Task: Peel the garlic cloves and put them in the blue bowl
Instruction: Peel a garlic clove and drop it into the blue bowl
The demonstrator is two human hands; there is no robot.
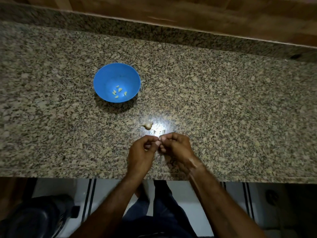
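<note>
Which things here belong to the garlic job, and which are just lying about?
Job: bowl; peeled cloves in it; garlic piece on the counter; left hand and right hand, pinching what looks like a clove, mostly hidden.
Lying about: dark object on the floor, lower left.

Forearms (109,203) bare up to the frame edge, left hand (142,149) and right hand (177,147) bare too, dark blue trousers (163,212) (look like denim, light is dim), one bare foot (139,193) beside them, blurred
</note>
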